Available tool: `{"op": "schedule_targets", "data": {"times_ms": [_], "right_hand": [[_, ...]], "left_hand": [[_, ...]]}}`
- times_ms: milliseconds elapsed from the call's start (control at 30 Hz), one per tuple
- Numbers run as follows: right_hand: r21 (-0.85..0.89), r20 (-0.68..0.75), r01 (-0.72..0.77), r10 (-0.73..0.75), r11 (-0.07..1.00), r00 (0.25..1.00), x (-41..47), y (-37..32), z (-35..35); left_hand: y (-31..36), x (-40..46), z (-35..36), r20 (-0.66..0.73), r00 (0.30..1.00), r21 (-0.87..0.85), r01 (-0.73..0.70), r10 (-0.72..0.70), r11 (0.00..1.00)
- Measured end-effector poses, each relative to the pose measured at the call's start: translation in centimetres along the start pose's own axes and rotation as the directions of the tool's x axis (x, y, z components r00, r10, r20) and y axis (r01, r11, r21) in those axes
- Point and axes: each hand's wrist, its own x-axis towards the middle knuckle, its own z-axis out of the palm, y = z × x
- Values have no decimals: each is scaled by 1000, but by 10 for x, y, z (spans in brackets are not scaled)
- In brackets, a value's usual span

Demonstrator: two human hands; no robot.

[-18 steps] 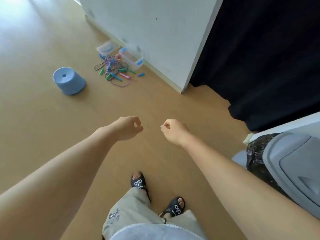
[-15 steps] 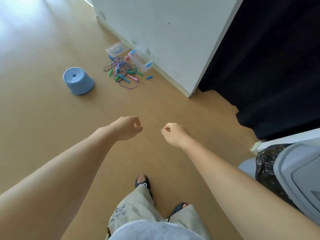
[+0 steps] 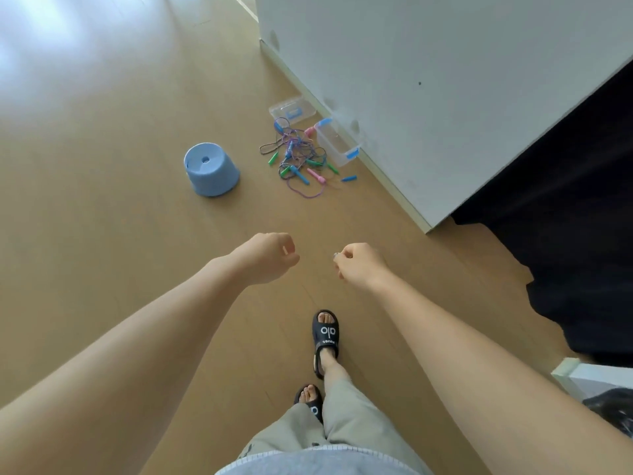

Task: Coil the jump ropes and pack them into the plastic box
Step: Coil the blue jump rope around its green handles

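Note:
A tangle of jump ropes (image 3: 298,159) with green, blue and pink handles lies on the wooden floor ahead. Just to its right, against the white wall, stands the clear plastic box (image 3: 337,145) with blue clips, open. Its clear lid (image 3: 292,109) lies on the floor behind the ropes. My left hand (image 3: 270,257) and my right hand (image 3: 359,264) are stretched out in front of me, well short of the ropes. Both hang with loosely curled fingers and hold nothing.
An upturned blue plastic stool (image 3: 210,169) stands left of the ropes. A white wall (image 3: 428,80) runs along the right and ends at a dark curtain (image 3: 565,217). My feet in black sandals (image 3: 325,334) are below the hands.
I have stepped forward, so the ropes, box and stool sit nearer and more central. The grey bin at the right has slid almost out of view. Both hands keep the same pose.

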Motion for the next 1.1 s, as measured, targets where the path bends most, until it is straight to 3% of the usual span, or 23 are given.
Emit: {"op": "schedule_targets", "data": {"times_ms": [300, 600, 867, 1100], "right_hand": [[14, 51, 71, -72, 997, 996, 130, -121, -22], [-68, 35, 124, -122, 990, 992, 239, -269, -13], [-59, -77, -5, 0, 998, 997, 327, -383, 30], [65, -139, -155, 163, 986, 977, 374, -437, 16]], "left_hand": [[-37, 93, -109, -51, 993, -64, 99, -102, 993], [-119, 193, -215, -54, 996, -133, 58, -66, 989], [-218, 300, -317, 32, 998, -31, -49, 50, 998], [-242, 383, -394, 125, 985, 81, -130, 119, 988]]}}
